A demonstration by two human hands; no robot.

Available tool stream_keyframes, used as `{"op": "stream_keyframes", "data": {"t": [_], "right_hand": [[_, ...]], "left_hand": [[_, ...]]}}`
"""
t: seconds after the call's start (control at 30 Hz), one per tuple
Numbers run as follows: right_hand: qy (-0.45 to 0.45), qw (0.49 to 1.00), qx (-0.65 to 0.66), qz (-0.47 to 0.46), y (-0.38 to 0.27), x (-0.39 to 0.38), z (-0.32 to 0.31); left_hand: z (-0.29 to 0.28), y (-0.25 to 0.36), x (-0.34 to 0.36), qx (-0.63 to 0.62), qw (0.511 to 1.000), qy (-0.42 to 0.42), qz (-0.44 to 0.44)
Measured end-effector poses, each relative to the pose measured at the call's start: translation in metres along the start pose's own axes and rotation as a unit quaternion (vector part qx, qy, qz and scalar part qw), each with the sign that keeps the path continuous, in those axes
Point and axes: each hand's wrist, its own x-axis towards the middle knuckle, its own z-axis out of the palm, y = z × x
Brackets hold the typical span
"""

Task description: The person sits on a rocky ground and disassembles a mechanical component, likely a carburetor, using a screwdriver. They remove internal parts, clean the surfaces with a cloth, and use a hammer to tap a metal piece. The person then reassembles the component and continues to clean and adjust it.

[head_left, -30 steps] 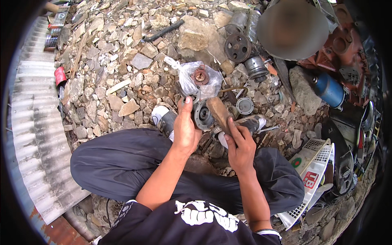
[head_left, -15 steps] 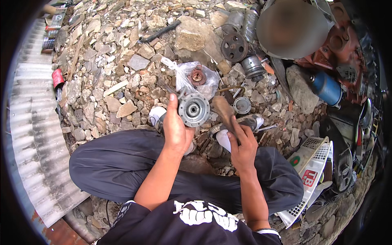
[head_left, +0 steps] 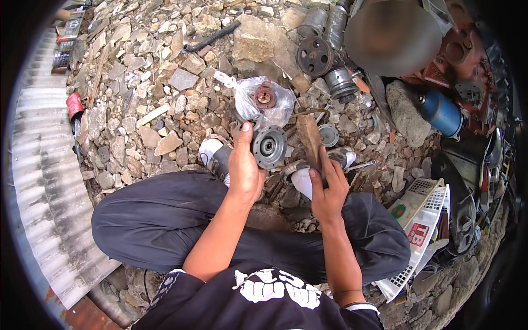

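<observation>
left hand (head_left: 243, 168) gripping round metal hub (head_left: 269, 147), right hand (head_left: 328, 190) holding wooden block (head_left: 311, 141)

A clear plastic bag (head_left: 263, 99) with a rusty part lies on rubble; a spoked pulley wheel (head_left: 314, 55) rests beyond it; a blue cylinder (head_left: 441, 114) sits far right; a white plastic crate (head_left: 423, 220) leans nearby; corrugated sheet (head_left: 41, 181) lies left.

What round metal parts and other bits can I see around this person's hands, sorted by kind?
Grey round metal part, in left hand: 1
Wooden stick, in right hand: 1
Clear plastic bag with rusty part: 1
Dark spoked wheel: 1
Blue cylinder: 1
Total: 5
</observation>
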Motion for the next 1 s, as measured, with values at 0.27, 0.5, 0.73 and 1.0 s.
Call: {"op": "stream_keyframes", "data": {"t": [0.27,0.5,0.73,1.0], "right_hand": [[-0.027,0.998,-0.044,0.04,0.01,0.014,0.0],[0.027,0.976,0.125,0.176,0.032,0.015,-0.013],[-0.047,0.996,0.082,0.005,0.002,0.021,-0.01],[0.111,0.974,-0.07,0.184,0.086,0.031,-0.026]], "left_hand": [[0.008,0.005,-0.005,0.016,0.999,0.041,0.028],[0.0,0.013,0.003,-0.042,0.996,0.005,-0.073],[-0.005,0.003,-0.003,-0.049,0.991,-0.01,-0.12],[-0.025,-0.03,0.021,0.159,0.981,0.105,0.023]]}}
